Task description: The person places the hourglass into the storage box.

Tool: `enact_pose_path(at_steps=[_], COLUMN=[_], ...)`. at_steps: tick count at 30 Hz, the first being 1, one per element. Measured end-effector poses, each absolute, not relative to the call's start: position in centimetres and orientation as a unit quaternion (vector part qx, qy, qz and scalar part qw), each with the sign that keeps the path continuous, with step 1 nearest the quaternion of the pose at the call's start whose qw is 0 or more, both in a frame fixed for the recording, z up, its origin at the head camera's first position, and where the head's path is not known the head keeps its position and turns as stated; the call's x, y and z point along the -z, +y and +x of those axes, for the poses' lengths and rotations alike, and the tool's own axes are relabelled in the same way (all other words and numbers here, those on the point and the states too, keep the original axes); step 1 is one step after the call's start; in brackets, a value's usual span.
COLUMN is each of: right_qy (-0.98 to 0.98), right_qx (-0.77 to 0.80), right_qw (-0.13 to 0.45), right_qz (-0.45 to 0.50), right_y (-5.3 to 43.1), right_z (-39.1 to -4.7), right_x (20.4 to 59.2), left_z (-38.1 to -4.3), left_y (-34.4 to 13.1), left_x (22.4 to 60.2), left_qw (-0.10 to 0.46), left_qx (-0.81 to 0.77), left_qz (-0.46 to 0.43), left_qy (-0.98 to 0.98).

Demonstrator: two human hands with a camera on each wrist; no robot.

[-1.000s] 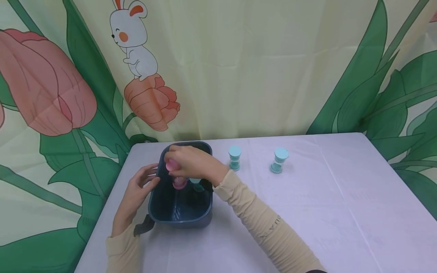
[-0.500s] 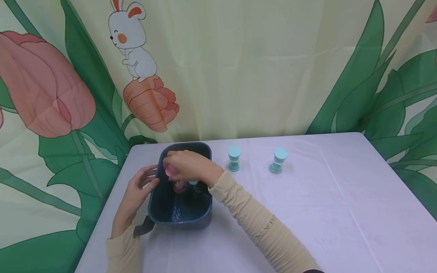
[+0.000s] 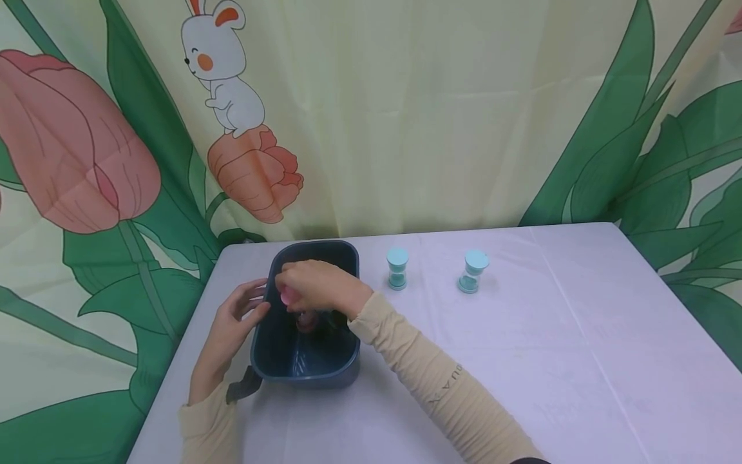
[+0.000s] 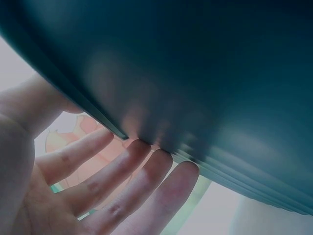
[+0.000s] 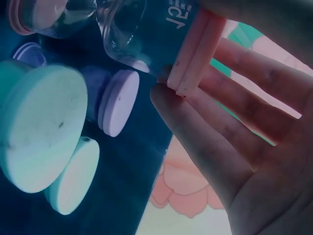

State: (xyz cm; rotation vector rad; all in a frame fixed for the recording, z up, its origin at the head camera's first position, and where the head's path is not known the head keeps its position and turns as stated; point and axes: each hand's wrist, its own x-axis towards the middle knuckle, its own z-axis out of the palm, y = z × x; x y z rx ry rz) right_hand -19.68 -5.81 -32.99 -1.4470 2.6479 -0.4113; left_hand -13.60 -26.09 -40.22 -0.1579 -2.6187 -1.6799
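Note:
My right hand (image 3: 319, 283) is inside the dark blue bin (image 3: 275, 367), pinching a pink-capped sand timer (image 3: 290, 296) by one end cap. In the right wrist view, the pink cap (image 5: 198, 49) sits between thumb and fingers, with a clear bulb and a printed "15" beyond it. Lying in the bin are other sand timers, among them one with a teal cap (image 5: 44, 127) and one with a purple cap (image 5: 120, 103). Against the bin's left side rests my left hand (image 3: 232, 319); its nearly straight fingers (image 4: 166, 188) touch the outer wall below the rim.
Two teal sand timers stand upright right of the bin, one nearer (image 3: 397, 267) and one farther right (image 3: 473, 270). All of this is on a white-covered table (image 3: 522, 361). Behind the table's far edge hangs a printed curtain (image 3: 440, 116).
My right hand has lowered deeper into the bin with the pink sand timer, its forearm shifting slightly left. The left hand keeps its place at the bin's side.

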Motion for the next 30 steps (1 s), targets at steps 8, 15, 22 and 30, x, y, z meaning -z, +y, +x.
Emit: enact_pose_path(at_steps=[8,15,22,30], right_qy=[0.863,0.86,0.861,0.863], right_qx=[0.136,0.131,0.127,0.117], right_qw=[0.057,0.062,0.068,0.08], right_qz=[-0.483,-0.49,-0.487,-0.485], right_y=[-6.5,-6.7,-6.6,-6.5], right_z=[-19.8,-19.9,-19.8,-19.7], right_x=[33.8,34.4,34.3,34.4], left_z=[-13.7,-13.7,-13.7,-13.8], left_y=[-26.1,-26.1,-26.2,-26.2], left_x=[40.4,40.5,40.4,40.8], left_qw=[0.017,0.019,0.022,0.021], left_qx=[0.546,0.541,0.537,0.544], left_qz=[-0.052,-0.05,-0.057,-0.055], left_qy=[-0.836,-0.84,-0.842,-0.837])
